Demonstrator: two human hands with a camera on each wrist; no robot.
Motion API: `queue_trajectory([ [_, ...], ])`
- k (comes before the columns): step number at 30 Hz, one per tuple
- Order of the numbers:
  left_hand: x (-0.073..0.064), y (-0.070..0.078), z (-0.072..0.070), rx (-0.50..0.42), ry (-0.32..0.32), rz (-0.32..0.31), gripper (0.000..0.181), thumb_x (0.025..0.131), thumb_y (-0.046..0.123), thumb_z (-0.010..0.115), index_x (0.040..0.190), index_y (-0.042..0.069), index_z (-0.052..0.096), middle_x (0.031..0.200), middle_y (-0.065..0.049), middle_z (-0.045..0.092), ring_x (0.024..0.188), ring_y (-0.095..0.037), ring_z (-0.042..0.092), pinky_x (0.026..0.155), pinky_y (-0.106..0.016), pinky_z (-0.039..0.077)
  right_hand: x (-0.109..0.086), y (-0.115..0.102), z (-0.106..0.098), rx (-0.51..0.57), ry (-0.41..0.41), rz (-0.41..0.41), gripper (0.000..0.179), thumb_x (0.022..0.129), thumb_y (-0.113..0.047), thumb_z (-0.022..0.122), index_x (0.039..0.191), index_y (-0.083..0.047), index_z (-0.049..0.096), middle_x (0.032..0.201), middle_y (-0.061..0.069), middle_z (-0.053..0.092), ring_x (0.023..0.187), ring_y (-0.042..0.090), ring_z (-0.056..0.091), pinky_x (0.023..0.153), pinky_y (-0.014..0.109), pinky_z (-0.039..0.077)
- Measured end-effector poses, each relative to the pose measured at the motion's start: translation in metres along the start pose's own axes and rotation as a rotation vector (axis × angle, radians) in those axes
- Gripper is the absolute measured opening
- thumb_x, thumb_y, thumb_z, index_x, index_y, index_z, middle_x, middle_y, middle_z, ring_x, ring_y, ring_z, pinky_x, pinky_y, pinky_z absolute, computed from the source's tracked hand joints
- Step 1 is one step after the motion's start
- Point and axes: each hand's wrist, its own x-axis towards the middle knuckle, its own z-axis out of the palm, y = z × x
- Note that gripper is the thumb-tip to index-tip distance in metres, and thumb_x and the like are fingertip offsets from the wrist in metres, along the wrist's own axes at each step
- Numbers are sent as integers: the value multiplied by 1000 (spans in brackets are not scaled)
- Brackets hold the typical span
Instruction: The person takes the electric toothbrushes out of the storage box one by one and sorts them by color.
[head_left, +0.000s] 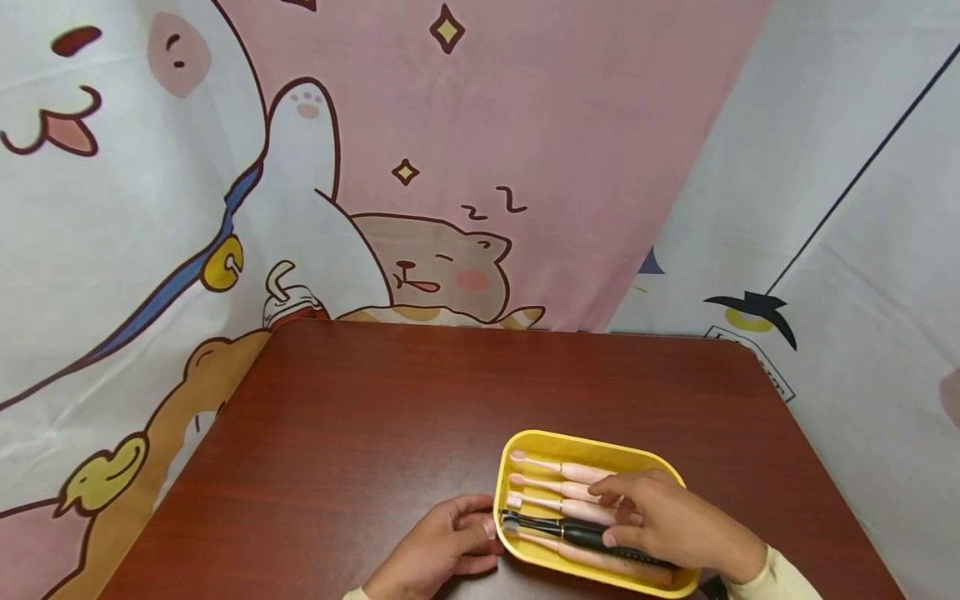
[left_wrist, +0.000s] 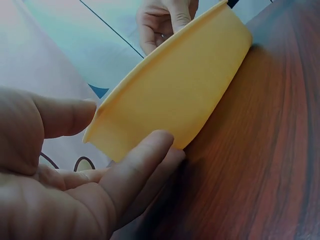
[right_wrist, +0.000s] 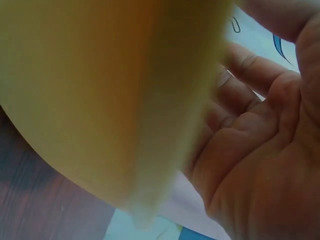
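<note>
A yellow tray sits near the front of the table, holding several electric toothbrushes side by side. Pink toothbrushes lie along the far side, a black toothbrush lies nearer, and another pink toothbrush runs along the near wall. My left hand is at the tray's left end; in the left wrist view its fingertips rest against the outer wall, thumb right at the rim. Over the right half of the tray my right hand reaches above the handles, fingers loosely bent. In the right wrist view the tray wall hides its fingertips.
The dark red-brown wooden table extends behind and to the left of the tray. A cartoon-printed cloth hangs around its back and sides. Something small and black is by the right wrist.
</note>
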Motion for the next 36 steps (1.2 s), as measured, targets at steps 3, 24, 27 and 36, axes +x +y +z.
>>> queue_trajectory([
  [3,1,1,-1,-18,-7,-9,52,98,14,62,139,-11,43,119,-20,66,99,-25,69,83,-39,58,3,1,0,-10,-21,12,44,85,-45,74,121,-20,68,112,-7,70,84,-1,63,68,25,55],
  [24,2,2,-2,-40,-48,-57,46,99,17,61,134,-11,52,119,-22,68,98,-22,70,83,-35,58,10,6,8,-58,-62,-136,24,81,-31,82,103,-30,72,85,-20,62,71,-3,55,60,16,46],
  [27,1,2,-2,-41,-45,-65,45,99,18,61,133,-11,53,118,-20,69,98,-22,69,84,-35,58,10,5,8,-77,-72,-158,24,81,-30,82,103,-30,73,85,-21,61,72,-4,53,60,15,44],
  [36,2,2,-2,-29,-43,-75,45,99,20,61,133,-9,54,116,-18,70,96,-21,70,82,-36,59,11,-2,6,-142,-87,-152,25,81,-27,82,104,-26,74,85,-21,59,74,-3,52,63,16,43],
])
